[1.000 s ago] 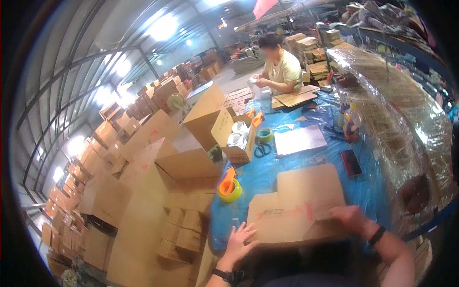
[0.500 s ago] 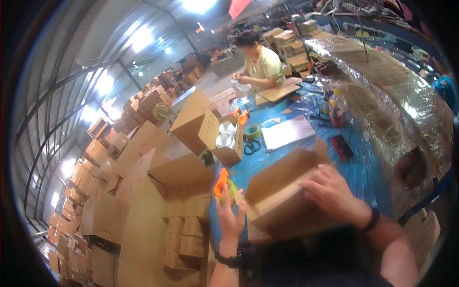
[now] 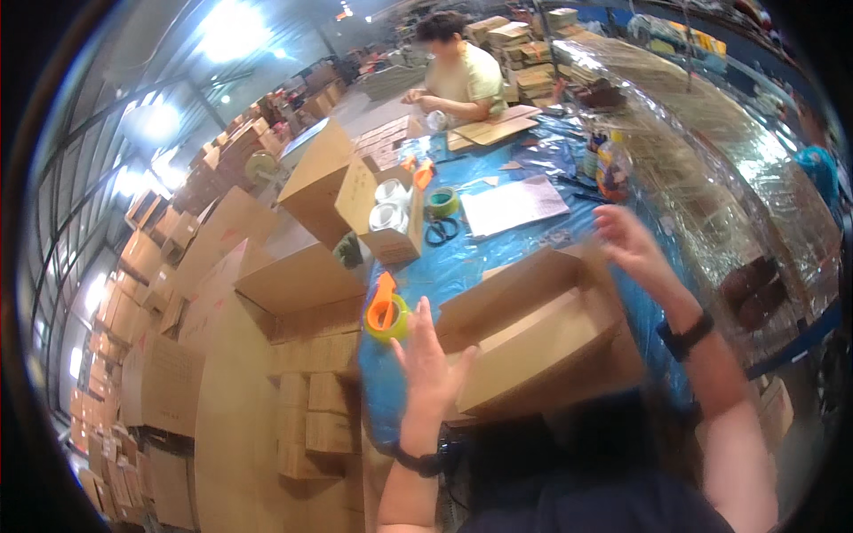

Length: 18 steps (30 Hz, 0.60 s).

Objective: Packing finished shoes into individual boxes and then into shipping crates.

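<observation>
An open, empty-looking cardboard box [image 3: 542, 360] lies in front of me on the blue-covered table, its long inside showing. My left hand [image 3: 428, 362] is at the box's left end, fingers spread and holding nothing; whether it touches the cardboard I cannot tell. Over the far right corner of the box, my right hand [image 3: 635, 253] is raised with its fingers apart and nothing in them. Just left of my left hand stands an orange tape dispenser [image 3: 384, 298] with a yellow-green roll of tape [image 3: 396, 325].
A large carton [image 3: 235, 400] holding several small boxes [image 3: 333, 413] stands left of the table. Farther along are a box of white rolls [image 3: 388, 213], scissors [image 3: 441, 233], green tape [image 3: 442, 202], white paper [image 3: 514, 206] and bottles [image 3: 611, 169]. Another person [image 3: 462, 80] works at the far end.
My right hand has left the box's near wall and moved up and away to its far right corner. The box now shows more of its inside. The whole view has shifted slightly.
</observation>
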{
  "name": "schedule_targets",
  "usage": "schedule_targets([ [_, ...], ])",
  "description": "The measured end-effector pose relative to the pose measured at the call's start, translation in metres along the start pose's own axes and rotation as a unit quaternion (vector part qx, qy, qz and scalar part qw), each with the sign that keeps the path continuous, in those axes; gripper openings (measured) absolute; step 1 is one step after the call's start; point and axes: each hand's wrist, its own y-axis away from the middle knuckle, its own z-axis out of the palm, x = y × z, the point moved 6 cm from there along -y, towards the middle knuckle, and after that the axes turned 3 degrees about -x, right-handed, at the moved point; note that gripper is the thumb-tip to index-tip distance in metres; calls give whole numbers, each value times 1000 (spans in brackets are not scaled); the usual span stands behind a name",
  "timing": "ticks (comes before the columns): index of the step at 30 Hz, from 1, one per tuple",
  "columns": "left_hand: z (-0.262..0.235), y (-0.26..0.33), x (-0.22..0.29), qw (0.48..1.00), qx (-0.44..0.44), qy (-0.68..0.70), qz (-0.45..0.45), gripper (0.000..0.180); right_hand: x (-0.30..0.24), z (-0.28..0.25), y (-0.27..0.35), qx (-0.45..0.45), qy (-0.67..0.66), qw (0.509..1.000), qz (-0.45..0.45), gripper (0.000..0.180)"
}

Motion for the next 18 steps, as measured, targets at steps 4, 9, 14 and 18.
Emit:
schedule_targets([
  [4, -19, -5, 36, 951, 46, 52, 302, 34, 76, 29, 9, -202, -50, 974, 90, 59],
  [9, -23, -23, 66, 970, -78, 99, 210, 37, 38, 27, -5, -229, 58, 969, 73, 67],
  [14, -25, -38, 68, 935, -237, 246, 92, 75, -20, 19, 3, -137, 135, 975, -114, 63],
  [18, -41, -20, 43, 943, -278, 183, 24, 49, -81, -9, 33, -8, 151, 922, -355, 42],
])
